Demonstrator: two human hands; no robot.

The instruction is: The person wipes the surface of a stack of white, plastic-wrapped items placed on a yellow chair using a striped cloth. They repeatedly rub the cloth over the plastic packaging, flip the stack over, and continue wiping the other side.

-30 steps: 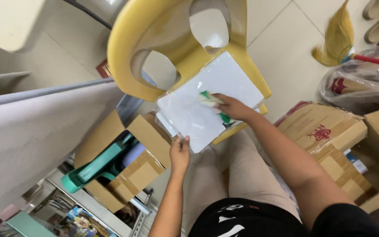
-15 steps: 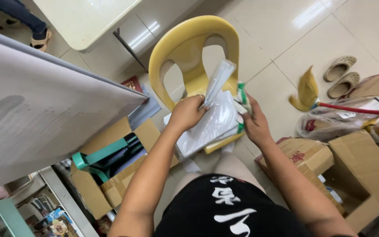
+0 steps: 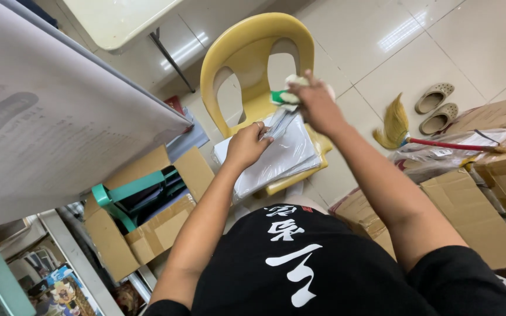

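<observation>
My left hand [image 3: 246,144] grips the lower end of a thin flat item in clear plastic wrap [image 3: 280,122], held edge-up over a yellow plastic chair [image 3: 247,55]. My right hand [image 3: 314,105] is closed on a green and pale cloth [image 3: 284,98] pressed against the upper end of that item. Under both hands a stack of white plastic-wrapped sheets [image 3: 282,158] lies on the chair seat.
An open cardboard box [image 3: 142,216] with a teal plastic piece [image 3: 125,196] stands at my left. More cardboard boxes [image 3: 475,205] sit at the right, beside a broom [image 3: 405,131] and a pair of sandals [image 3: 434,105]. A large grey board [image 3: 48,129] leans at the left.
My left hand lifted one wrapped item off the stack and turned it edge-up. My right hand with the cloth moved up to the item's top end. The view rose and pulled back.
</observation>
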